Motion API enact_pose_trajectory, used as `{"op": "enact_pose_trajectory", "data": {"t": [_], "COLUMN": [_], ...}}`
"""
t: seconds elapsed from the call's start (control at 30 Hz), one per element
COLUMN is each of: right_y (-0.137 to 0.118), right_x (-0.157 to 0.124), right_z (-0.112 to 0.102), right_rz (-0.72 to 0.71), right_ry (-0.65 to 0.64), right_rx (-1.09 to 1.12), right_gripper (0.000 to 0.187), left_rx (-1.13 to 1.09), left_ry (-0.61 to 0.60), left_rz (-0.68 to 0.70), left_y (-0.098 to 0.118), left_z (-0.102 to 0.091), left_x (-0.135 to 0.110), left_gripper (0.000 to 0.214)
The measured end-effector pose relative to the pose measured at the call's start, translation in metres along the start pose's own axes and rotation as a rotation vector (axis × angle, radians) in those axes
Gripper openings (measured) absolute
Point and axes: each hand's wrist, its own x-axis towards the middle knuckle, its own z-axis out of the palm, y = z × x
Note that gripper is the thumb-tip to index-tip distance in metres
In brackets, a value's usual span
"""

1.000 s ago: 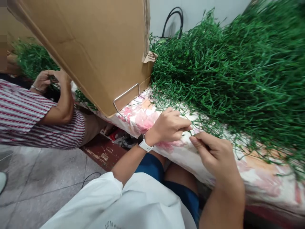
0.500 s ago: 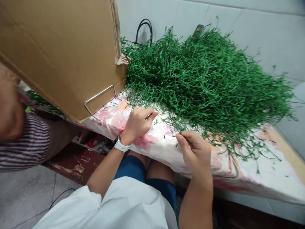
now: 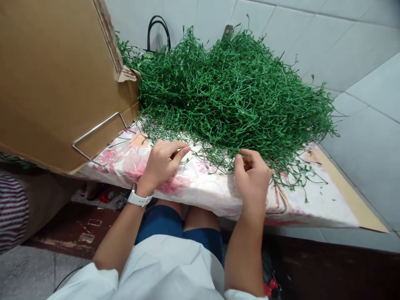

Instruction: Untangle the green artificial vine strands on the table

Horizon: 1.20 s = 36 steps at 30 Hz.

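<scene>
A big heap of thin green plastic-looking stems (image 3: 237, 91) with small tips lies on the flowered cloth (image 3: 200, 183). My left hand (image 3: 164, 164), with a white watch on the wrist, hovers over the cloth at the heap's near left edge. Its thumb and forefinger are pinched; what sits between them, if anything, is too small to make out. By the heap's front edge, my right hand (image 3: 253, 175) has its fingers curled in and thumb near the forefinger. Whatever it grips is hidden. Loose stems lie scattered between the two hands.
A large cardboard box (image 3: 62, 83) stands at left, with a bent metal wire frame (image 3: 96, 131) against its base. Black loop handles (image 3: 158, 29) rise behind the heap by the tiled wall (image 3: 312, 37). Another person's striped clothing (image 3: 12, 208) shows at far left.
The view has shifted to the right. My right hand has moved up to the heap's edge and its fingers have curled differently. My left hand keeps its pinch.
</scene>
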Motion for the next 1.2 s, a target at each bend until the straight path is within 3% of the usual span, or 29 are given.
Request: {"op": "enact_pose_trajectory", "data": {"t": [0.17, 0.27, 0.33, 0.4, 0.5, 0.57, 0.7, 0.87, 1.13, 1.2], "right_y": [0.003, -0.007, -0.019, -0.033, -0.049, -0.052, -0.046, -0.039, -0.04, -0.04], "right_x": [0.001, -0.004, -0.01, -0.016, -0.021, -0.021, -0.02, -0.022, -0.022, -0.023], "right_z": [0.002, 0.001, 0.002, 0.007, 0.017, 0.023, 0.028, 0.027, 0.022, 0.021], "right_rz": [0.029, -0.065, -0.19, -0.343, -0.477, -0.508, -0.568, -0.628, -0.606, -0.535], "right_ry": [0.131, 0.204, 0.151, -0.03, -0.295, -0.368, -0.338, -0.397, -0.309, -0.292], "right_rx": [0.05, 0.119, 0.196, 0.263, 0.299, 0.303, 0.316, 0.281, 0.448, 0.531], "right_gripper": [0.062, 0.051, 0.032, 0.022, 0.029, 0.033, 0.034, 0.054, 0.015, 0.009], "left_rx": [0.008, -0.063, -0.14, -0.221, -0.311, -0.353, -0.455, -0.495, -0.388, -0.34], "left_ry": [0.005, -0.016, -0.061, -0.112, -0.14, -0.138, -0.154, -0.188, -0.217, -0.199], "left_rz": [0.046, 0.104, 0.145, 0.137, 0.05, 0.02, 0.017, 0.07, 0.061, 0.058], "left_y": [-0.001, 0.0, 0.001, 0.002, -0.001, -0.003, -0.004, -0.002, -0.008, -0.006], "left_z": [0.001, -0.001, -0.003, -0.003, -0.001, 0.001, 0.002, 0.003, 0.002, 0.0], "left_x": [0.0, 0.002, 0.002, 0.001, -0.005, -0.009, -0.01, -0.005, -0.005, -0.003], "left_gripper": [0.02, 0.016, 0.013, 0.012, 0.02, 0.024, 0.026, 0.026, 0.054, 0.059]}}
